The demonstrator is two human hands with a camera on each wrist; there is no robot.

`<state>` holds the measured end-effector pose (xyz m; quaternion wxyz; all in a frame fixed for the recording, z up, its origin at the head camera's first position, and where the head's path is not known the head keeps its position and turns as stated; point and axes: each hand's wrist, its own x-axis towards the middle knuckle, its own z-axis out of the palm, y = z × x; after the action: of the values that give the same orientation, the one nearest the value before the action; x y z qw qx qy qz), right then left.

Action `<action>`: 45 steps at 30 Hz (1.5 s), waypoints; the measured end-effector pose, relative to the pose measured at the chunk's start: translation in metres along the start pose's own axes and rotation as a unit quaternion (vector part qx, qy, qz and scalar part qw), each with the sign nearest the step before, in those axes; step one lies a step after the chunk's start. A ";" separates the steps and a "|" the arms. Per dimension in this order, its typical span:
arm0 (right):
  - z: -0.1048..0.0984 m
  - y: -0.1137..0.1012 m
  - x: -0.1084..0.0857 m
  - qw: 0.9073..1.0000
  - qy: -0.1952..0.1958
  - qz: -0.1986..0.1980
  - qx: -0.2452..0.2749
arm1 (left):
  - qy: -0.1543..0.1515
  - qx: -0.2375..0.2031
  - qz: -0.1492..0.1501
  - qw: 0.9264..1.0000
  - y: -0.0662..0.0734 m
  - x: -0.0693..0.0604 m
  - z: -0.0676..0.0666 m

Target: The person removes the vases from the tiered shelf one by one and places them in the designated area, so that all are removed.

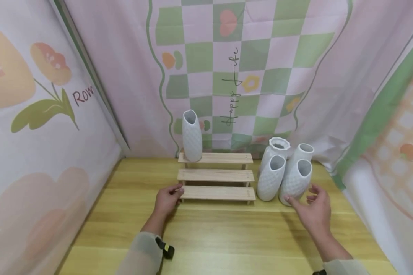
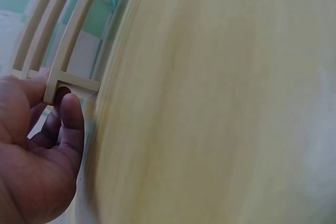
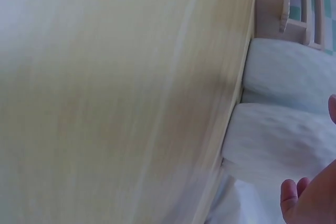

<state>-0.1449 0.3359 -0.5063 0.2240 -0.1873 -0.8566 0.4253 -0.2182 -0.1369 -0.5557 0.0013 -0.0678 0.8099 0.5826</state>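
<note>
A three-step wooden stand (image 1: pixel 217 193) stands on the table. My left hand (image 1: pixel 166 200) pinches the left end of its lowest step; in the left wrist view, thumb and fingers (image 2: pixel 72 114) close about the corner by the leg. On the top step, at the left, a tall white vase (image 1: pixel 192 139) stands upright. My right hand (image 1: pixel 314 210) is spread beside the front right white vase (image 1: pixel 296 183), thumb by its lower front and fingers at its right side. In the right wrist view this vase (image 3: pixel 278 135) lies near the hand (image 3: pixel 317 200); contact is hard to tell.
Three more white vases stand close together right of the stand: a textured one (image 1: pixel 270 181) in front, a ruffled-rim one (image 1: pixel 278 144) and a round-mouthed one (image 1: pixel 305 149) behind. A printed curtain (image 1: pixel 199 57) hangs behind the wooden table (image 1: pixel 206 236), with cloth at both sides.
</note>
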 end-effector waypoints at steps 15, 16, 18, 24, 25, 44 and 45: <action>0.006 -0.020 -0.016 0.998 0.043 -0.033 0.024 | 0.000 -0.003 0.000 1.000 -0.001 0.000 0.000; 0.006 -0.021 -0.018 0.998 0.042 -0.035 0.027 | 0.000 -0.003 0.000 1.000 0.000 0.000 0.000; 0.008 -0.024 -0.020 0.998 0.040 -0.037 0.033 | 0.001 -0.002 -0.001 1.000 0.000 0.000 0.000; 0.013 -0.032 -0.025 0.997 0.024 -0.048 0.055 | 0.001 -0.003 -0.007 1.000 0.001 0.000 0.001; 0.014 -0.034 -0.026 0.997 0.021 -0.051 0.057 | 0.001 -0.004 -0.008 1.000 0.001 0.000 0.001; 0.043 -0.063 -0.042 0.992 -0.010 -0.091 0.086 | 0.000 -0.015 -0.001 1.000 -0.001 0.000 0.000; 0.044 -0.065 -0.043 0.992 -0.014 -0.091 0.086 | 0.001 -0.016 -0.002 1.000 -0.001 0.000 0.000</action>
<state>-0.1414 0.2485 -0.4867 0.2647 -0.0830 -0.8336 0.4776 -0.2183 -0.1369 -0.5569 0.0011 -0.0701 0.8006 0.5951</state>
